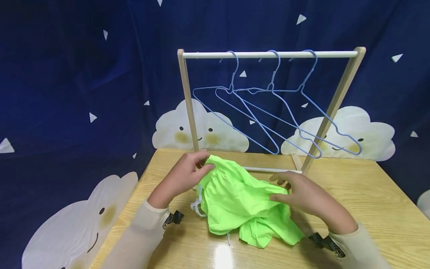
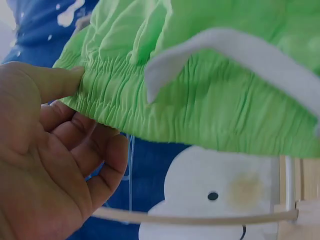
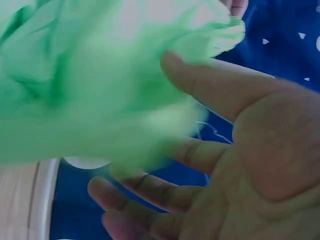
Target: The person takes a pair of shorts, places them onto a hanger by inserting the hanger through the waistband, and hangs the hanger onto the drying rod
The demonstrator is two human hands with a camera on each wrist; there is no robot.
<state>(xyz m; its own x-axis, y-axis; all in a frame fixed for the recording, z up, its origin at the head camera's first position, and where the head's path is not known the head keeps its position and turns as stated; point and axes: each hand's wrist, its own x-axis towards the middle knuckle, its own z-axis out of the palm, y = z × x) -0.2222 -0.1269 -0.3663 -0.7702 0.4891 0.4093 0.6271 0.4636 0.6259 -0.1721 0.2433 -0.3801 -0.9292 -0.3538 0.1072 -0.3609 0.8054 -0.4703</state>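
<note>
Bright green shorts [image 1: 235, 198] with a gathered elastic waistband [image 2: 115, 95] and a white drawstring [image 2: 225, 40] are partly lifted off the table, their legs hanging in folds. At one end of the waistband, my left hand [image 1: 189, 168] pinches the cloth between thumb and fingers. My right hand [image 1: 299, 192] is at the other side of the shorts. Its thumb [image 3: 215, 85] lies against the fabric, while its fingers [image 3: 155, 192] are spread loosely below, apart from the thumb.
Behind the shorts stands a wooden rack [image 1: 188, 101] with a white rail [image 1: 201, 55]. Three blue wire hangers [image 1: 273, 74] hang from it. The wood-grain table [image 1: 362, 194] extends to the right. A dark blue curtain [image 1: 84, 56] with clouds and triangles forms the backdrop.
</note>
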